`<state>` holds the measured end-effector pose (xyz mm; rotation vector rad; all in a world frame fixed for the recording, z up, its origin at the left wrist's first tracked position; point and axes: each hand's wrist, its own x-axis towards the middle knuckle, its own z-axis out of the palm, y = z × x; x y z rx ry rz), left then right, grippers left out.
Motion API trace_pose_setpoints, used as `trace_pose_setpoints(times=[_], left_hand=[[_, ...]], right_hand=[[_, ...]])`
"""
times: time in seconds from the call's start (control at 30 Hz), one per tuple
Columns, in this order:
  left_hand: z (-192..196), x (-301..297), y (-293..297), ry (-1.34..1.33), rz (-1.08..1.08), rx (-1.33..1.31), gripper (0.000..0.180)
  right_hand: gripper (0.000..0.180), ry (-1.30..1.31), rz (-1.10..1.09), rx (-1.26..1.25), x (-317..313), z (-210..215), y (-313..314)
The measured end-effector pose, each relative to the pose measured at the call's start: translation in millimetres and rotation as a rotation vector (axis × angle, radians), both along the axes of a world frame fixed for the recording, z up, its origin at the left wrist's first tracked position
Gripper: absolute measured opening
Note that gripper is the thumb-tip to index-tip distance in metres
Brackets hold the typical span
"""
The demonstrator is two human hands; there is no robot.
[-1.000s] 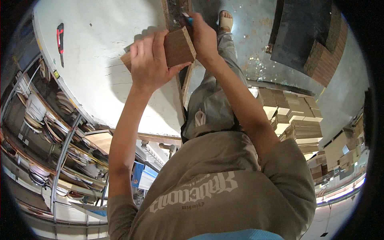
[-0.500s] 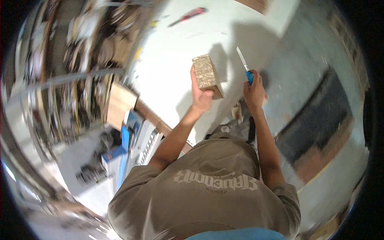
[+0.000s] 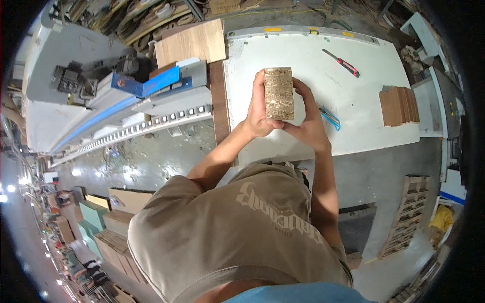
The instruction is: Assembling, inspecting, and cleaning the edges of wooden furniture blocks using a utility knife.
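Note:
A stack of small particle board pieces (image 3: 279,94), with rough speckled layered edges facing up, is held over the white table (image 3: 353,121). My left hand (image 3: 258,108) is closed around its left side, thumb at the near edge. From the right, my right hand (image 3: 312,123) curves around the same stack, fingertips at its right edge and thumb by its near corner; a gap shows between palm and stack. Just right of that hand, a blue utility knife (image 3: 331,119) lies on the table. Farther off lies a red and black utility knife (image 3: 343,64).
A long metal spirit level (image 3: 303,31) lies along the table's far edge. Brown board pieces (image 3: 398,106) stand stacked at the right end. Left of the table are a wood-grain panel (image 3: 192,44) and a machine with a blue rail (image 3: 108,121). A wooden pallet (image 3: 406,214) is at lower right.
My right hand has let go of the blue utility knife and come to the particle board stack. The head view has turned, bringing the whole table into sight.

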<state>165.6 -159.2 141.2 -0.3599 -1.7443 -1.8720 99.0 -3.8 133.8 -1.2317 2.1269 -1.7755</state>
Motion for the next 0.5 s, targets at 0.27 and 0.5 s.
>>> trace_pose_setpoints(times=[0.27, 0.5], left_hand=[[21.2, 14.4, -43.5, -0.131, 0.005, 0.979, 0.092], [-22.7, 24.4, -64.0, 0.121, -0.698, 1.709, 0.085]], right_hand=[[0.088, -0.15, -0.18, -0.176, 66.8, 25.3, -45.1], [0.08, 0.121, -0.405, -0.062, 89.2, 44.8, -75.3]])
